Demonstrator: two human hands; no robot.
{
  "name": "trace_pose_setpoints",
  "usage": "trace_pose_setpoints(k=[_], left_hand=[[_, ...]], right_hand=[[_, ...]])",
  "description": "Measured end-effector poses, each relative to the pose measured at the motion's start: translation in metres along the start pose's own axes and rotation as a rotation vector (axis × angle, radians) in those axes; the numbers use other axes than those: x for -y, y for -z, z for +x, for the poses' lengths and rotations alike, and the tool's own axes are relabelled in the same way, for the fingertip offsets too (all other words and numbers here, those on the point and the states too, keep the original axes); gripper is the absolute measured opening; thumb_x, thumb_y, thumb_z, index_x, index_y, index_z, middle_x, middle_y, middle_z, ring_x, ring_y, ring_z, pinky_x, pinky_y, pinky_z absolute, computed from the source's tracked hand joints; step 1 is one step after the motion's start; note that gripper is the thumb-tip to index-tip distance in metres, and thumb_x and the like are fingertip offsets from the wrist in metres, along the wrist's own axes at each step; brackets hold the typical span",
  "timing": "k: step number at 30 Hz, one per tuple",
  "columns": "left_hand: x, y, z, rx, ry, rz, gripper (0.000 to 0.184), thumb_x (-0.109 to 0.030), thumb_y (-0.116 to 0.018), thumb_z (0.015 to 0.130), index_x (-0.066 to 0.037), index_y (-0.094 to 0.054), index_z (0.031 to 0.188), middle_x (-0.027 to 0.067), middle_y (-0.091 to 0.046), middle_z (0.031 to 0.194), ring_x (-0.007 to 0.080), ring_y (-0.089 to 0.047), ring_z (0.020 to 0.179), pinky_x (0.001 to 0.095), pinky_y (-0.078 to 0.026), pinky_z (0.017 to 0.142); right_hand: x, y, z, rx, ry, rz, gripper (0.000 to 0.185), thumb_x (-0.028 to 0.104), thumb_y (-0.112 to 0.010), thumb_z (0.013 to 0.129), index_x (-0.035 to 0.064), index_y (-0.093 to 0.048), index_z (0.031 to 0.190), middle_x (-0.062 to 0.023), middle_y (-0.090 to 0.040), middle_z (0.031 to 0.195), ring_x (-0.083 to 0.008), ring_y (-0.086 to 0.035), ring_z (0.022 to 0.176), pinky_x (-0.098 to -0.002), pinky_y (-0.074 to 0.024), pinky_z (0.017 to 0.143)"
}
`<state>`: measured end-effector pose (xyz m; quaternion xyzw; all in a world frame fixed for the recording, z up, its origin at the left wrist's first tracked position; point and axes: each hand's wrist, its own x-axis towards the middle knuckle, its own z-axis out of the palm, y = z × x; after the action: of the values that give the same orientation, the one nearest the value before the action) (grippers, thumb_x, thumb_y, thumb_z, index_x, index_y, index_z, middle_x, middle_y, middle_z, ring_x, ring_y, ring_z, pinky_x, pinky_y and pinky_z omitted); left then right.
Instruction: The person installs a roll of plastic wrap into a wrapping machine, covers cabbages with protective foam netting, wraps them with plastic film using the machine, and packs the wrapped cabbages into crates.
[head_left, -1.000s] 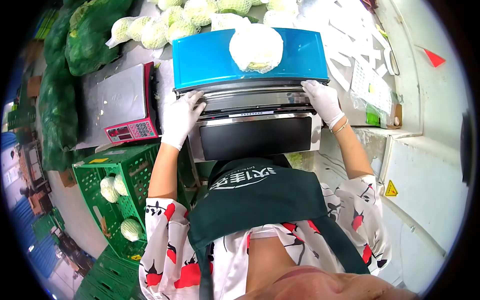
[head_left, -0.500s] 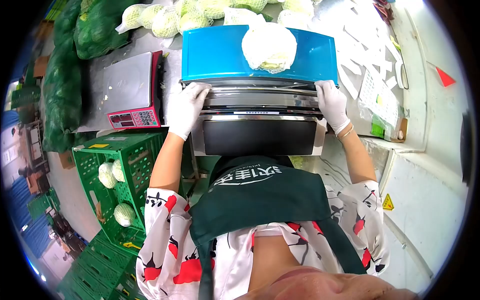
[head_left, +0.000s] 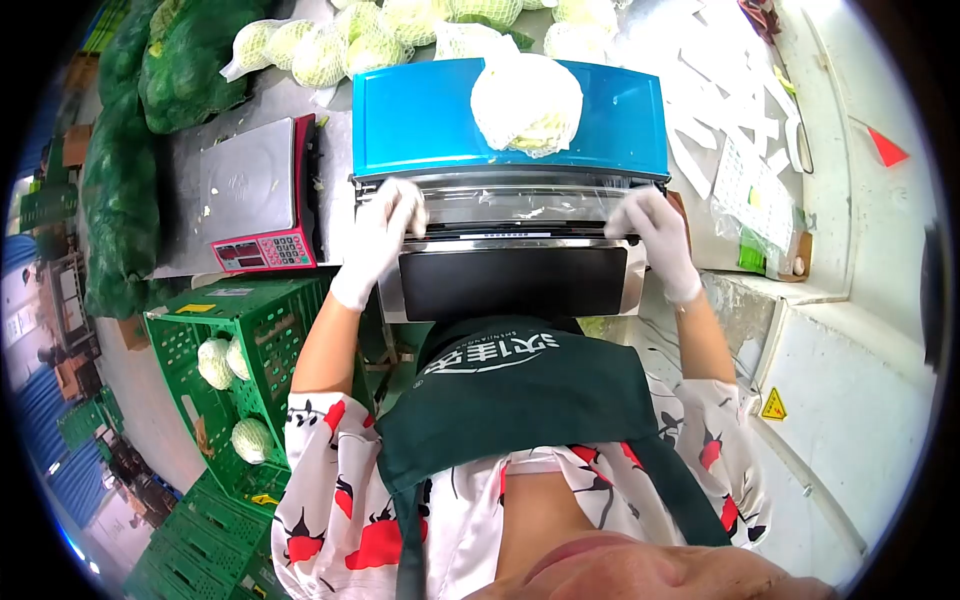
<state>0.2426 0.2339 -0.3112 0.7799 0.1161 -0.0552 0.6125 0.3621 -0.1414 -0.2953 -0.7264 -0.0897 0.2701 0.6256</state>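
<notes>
Clear cling film (head_left: pixel 515 204) stretches across the top of a wrapping machine (head_left: pixel 515 280) with a black front plate. At the film's left end my gloved left hand (head_left: pixel 385 235) is closed, fingers pinched on its edge. My gloved right hand (head_left: pixel 655 240) pinches the right end, slightly blurred. Just beyond the film, a pale cabbage (head_left: pixel 527 105) in white netting rests on the machine's blue top (head_left: pixel 420 120). Neither hand touches the cabbage.
A red-edged weighing scale (head_left: pixel 250 190) stands to the left, beside green net sacks (head_left: pixel 120 210). Several netted cabbages (head_left: pixel 320 60) lie along the back. White strips (head_left: pixel 720 100) and a printed sheet (head_left: pixel 750 195) are at right. Green crates (head_left: pixel 225 330) hold netted cabbages below left.
Both hands have moved slightly down toward my body from the machine's rear bar, and the clear film now shows between them. The cabbage stays on the blue top.
</notes>
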Motion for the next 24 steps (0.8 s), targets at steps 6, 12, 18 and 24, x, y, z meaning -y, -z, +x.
trace_pose_setpoints(k=[6,12,18,24], left_hand=[[-0.089,0.029,-0.056,0.155,-0.115,-0.181,0.014,-0.012,-0.058,0.102,-0.003,-0.057,0.092,0.0064,-0.062,0.076,0.0099,-0.057,0.060,0.0272,-0.050,0.058],[-0.083,0.032,0.093,-0.009,-0.444,0.132,0.113,-0.028,-0.087,0.073,0.001,-0.019,0.158,0.0230,-0.032,0.159,0.0332,-0.026,0.151,0.0422,-0.019,0.124],[-0.031,-0.024,0.167,0.257,-0.321,0.309,0.134,-0.049,-0.095,0.054,0.000,-0.022,0.156,0.0271,-0.040,0.152,0.0391,-0.040,0.142,0.0432,-0.032,0.118],[-0.019,-0.030,0.159,0.298,-0.134,-0.153,0.100,-0.042,-0.089,0.073,0.000,-0.040,0.148,0.0178,-0.056,0.140,0.0252,-0.055,0.129,0.0361,-0.042,0.110]], right_hand=[[0.109,0.022,-0.070,0.061,0.080,-0.079,0.009,0.001,-0.052,0.099,-0.0011,-0.057,0.092,-0.0088,-0.068,0.083,-0.0146,-0.069,0.078,-0.0280,-0.0545,0.073],[0.112,0.006,0.074,-0.049,0.425,-0.472,0.079,0.014,-0.079,0.084,-0.0047,-0.038,0.149,-0.0252,-0.038,0.155,-0.0296,-0.036,0.145,-0.0391,-0.0257,0.120],[0.040,-0.021,0.167,0.282,0.450,-0.675,0.128,0.036,-0.096,0.060,-0.0017,-0.020,0.156,-0.0276,-0.034,0.154,-0.0374,-0.037,0.144,-0.0402,-0.0289,0.120],[0.013,-0.038,0.157,0.296,0.207,-0.034,0.115,0.026,-0.095,0.066,-0.0040,-0.027,0.153,-0.0145,-0.052,0.143,-0.0215,-0.049,0.132,-0.0332,-0.0376,0.114]])
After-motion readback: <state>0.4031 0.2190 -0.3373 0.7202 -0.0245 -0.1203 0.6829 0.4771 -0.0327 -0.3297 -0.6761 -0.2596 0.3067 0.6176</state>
